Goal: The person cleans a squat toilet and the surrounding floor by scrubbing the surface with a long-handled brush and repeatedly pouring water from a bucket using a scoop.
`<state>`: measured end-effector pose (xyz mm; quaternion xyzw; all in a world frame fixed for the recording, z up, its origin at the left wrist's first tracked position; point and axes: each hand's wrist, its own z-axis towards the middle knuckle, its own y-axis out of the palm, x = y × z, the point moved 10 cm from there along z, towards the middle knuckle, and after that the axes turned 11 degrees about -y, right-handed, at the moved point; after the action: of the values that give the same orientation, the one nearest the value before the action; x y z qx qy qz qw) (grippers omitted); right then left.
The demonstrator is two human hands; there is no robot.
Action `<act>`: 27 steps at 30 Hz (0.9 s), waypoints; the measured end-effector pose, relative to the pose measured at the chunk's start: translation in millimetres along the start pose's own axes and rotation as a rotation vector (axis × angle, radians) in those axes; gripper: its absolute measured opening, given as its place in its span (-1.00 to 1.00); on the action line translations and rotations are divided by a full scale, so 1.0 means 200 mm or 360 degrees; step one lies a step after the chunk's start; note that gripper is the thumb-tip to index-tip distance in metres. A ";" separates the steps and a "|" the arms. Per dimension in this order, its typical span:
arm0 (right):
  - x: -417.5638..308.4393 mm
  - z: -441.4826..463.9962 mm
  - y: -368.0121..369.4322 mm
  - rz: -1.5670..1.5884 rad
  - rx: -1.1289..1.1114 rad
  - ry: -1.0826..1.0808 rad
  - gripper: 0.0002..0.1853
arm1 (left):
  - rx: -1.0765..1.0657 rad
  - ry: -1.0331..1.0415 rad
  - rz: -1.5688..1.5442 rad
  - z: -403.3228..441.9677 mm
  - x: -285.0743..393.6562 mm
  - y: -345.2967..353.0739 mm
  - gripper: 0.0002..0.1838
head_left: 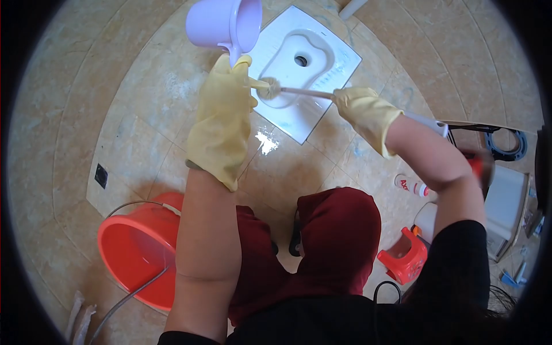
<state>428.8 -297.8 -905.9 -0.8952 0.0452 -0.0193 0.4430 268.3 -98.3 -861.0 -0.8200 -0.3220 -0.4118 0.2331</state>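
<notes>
Fingers (244,60) closed on a lilac mug (208,23) and a brush (307,92) at the squat toilet (306,118)

Left-hand fingers bend around the mug's handle, all but one: a single gloved finger juts out toward the brush head (269,88). Whether its tip touches the bristles, I cannot tell. Fingers of the right hand (357,106) are wrapped together around the brush's thin stick.

The left hand (223,95) is just left of the squat toilet, with the mug beyond it at the toilet's left edge, tipped so that its mouth faces the white ceramic. The brush runs leftward from the right hand across the toilet's near part, its pale head over the near end of the basin; contact there cannot be made out. Yellow gloves (214,138) cover both hands and wrists.

On the tiled floor (155,123), a bright white patch (266,142) shows just beside the toilet's near left edge. The person's dark red trousers (340,236) fill the space nearer than the toilet. Well apart from it, near and to the left, a red bucket (131,244) leans its mouth toward the viewer, a grey hose (129,295) reaching into it. Near and to the right of the toilet lie a white bottle (409,184) with red lettering and, farther from it, a red plastic piece (406,257).
</notes>
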 end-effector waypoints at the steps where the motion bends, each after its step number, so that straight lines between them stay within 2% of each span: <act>1: 0.01 -0.01 0.02 -0.0005 -0.0010 -0.0003 -0.75 | -0.0005 0.0005 -0.0013 0.01 -0.02 -0.01 -0.68; 3: 0.14 -0.06 0.11 0.0104 -0.0135 0.0145 -0.78 | 0.0005 0.0014 -0.0042 0.01 -0.01 -0.03 -0.68; 5: 0.27 -0.08 0.04 -0.0297 -0.0061 0.0011 -0.76 | -0.0032 -0.0046 -0.0159 -0.01 0.00 -0.05 -0.68; 6: 0.36 -0.05 0.09 -0.0297 -0.0070 -0.0008 -0.76 | -0.0020 -0.0062 -0.0164 -0.02 0.00 -0.06 -0.68; 7: 0.61 0.00 0.15 -0.0046 -0.0012 0.0400 -0.74 | 0.0031 -0.0073 -0.0117 -0.03 0.01 -0.08 -0.68; 9: 0.75 0.05 0.16 0.0201 0.0064 0.0793 -0.72 | 0.0102 -0.0071 -0.0075 -0.03 0.01 -0.12 -0.68; 11: 0.70 0.19 0.14 -0.0183 -0.0047 0.0680 -0.70 | 0.0143 -0.0114 -0.0132 -0.01 -0.02 -0.15 -0.69; 12: 0.61 0.19 0.11 -0.0178 -0.0062 0.0667 -0.70 | 0.0147 -0.0134 -0.0131 -0.03 -0.03 -0.15 -0.69; 13: 0.40 0.20 0.11 -0.0445 -0.0341 0.0327 -0.68 | 0.0134 -0.0132 -0.0129 -0.05 -0.01 -0.16 -0.69; 15: 0.16 0.10 0.01 -0.0360 -0.0261 -0.0029 -0.66 | 0.0110 -0.0116 -0.0133 -0.06 0.00 -0.16 -0.69; 16: 0.10 0.06 0.00 -0.0366 -0.0261 -0.0024 -0.66 | 0.0119 -0.0121 -0.0132 -0.04 -0.01 -0.16 -0.68; 18: 0.08 0.00 0.06 -0.0220 -0.0572 0.0248 -0.69 | 0.0132 -0.0122 -0.0144 -0.02 -0.02 -0.16 -0.67; 20: 0.30 0.01 0.17 -0.0085 -0.0495 0.0293 -0.72 | 0.0146 -0.0067 -0.0099 -0.02 -0.01 -0.17 -0.65; 22: 0.52 0.00 0.18 0.0056 -0.0274 0.0536 -0.71 | 0.0157 -0.0075 -0.0115 -0.01 -0.02 -0.17 -0.65; 23: 0.55 0.00 0.18 0.0053 -0.0275 0.0530 -0.71 | 0.0170 -0.0080 -0.0134 0.00 -0.02 -0.18 -0.65; 25: 0.59 -0.02 0.04 0.0081 -0.0036 0.0725 -0.71 | 0.0161 -0.0076 -0.0158 0.00 -0.02 -0.17 -0.65; 27: 0.47 0.00 0.05 0.0104 0.0034 0.0633 -0.72 | 0.0149 -0.0072 -0.0186 0.01 -0.02 -0.16 -0.66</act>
<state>521.9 -313.0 -913.6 -0.8670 0.1607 -0.1819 0.4352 244.6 -75.3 -861.0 -0.7971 -0.3934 -0.3907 0.2394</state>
